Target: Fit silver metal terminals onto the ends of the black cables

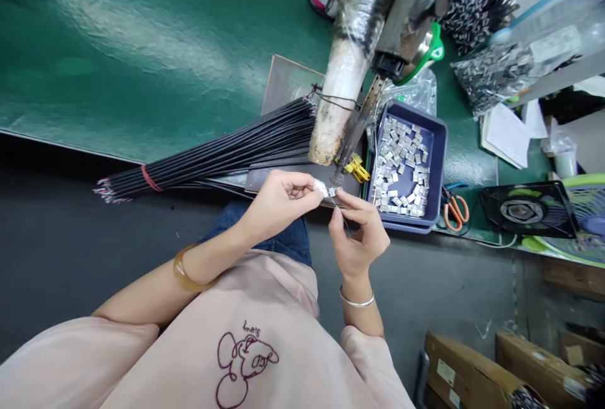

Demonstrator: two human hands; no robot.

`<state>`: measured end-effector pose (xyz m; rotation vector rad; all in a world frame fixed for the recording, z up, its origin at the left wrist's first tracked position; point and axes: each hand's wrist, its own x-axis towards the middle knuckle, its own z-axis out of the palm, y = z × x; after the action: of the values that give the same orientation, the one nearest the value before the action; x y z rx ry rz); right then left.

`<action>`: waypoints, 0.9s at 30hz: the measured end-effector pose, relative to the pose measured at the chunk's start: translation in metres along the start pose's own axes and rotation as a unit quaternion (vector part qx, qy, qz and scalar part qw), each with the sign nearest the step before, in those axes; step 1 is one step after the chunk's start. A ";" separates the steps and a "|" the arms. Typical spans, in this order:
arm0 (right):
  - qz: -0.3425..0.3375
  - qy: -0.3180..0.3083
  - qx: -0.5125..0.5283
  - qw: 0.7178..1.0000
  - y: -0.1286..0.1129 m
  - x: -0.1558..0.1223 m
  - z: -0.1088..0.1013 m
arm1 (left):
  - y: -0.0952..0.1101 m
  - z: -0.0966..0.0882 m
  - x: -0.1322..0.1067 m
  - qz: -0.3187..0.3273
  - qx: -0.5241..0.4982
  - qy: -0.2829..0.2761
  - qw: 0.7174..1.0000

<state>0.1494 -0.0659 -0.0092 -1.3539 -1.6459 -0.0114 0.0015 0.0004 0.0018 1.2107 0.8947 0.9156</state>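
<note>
My left hand [288, 198] is closed in a pinch, with white wrapping on a fingertip. At its tips is a small metal connector [331, 192], close under the tip of a soldering iron [352, 135] that comes down from above. My right hand [359, 229] is closed around a thin wire [347, 225], its index finger reaching to the connector. Left of the hands lies a bundle of black cables [217, 144], tied with a red band [150, 179]. A blue tray [437, 163] with many small metal connectors [399, 157] stands to the right.
A wrapped duct pipe [343, 69] hangs over the work spot. Beside the iron lies a yellow clip [358, 168]. Orange-handled pliers [456, 210] and a black fan [527, 210] are at the right edge of the green table [142, 37]. Cardboard boxes [467, 371] stand on the floor.
</note>
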 end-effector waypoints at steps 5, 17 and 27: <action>-0.066 0.010 -0.052 0.996 0.001 0.000 0.001 | 0.001 0.003 0.001 0.008 0.001 0.012 1.000; 0.028 -0.015 -0.003 0.999 0.000 0.010 0.001 | 0.002 0.014 0.000 0.004 0.021 0.038 0.999; 0.018 -0.016 -0.004 1.000 0.000 0.014 0.003 | 0.002 0.015 0.001 0.002 0.016 0.060 0.998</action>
<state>0.1483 -0.0538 -0.0020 -1.3956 -1.6491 0.0250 0.0153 -0.0036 0.0054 1.1960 1.0066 0.9893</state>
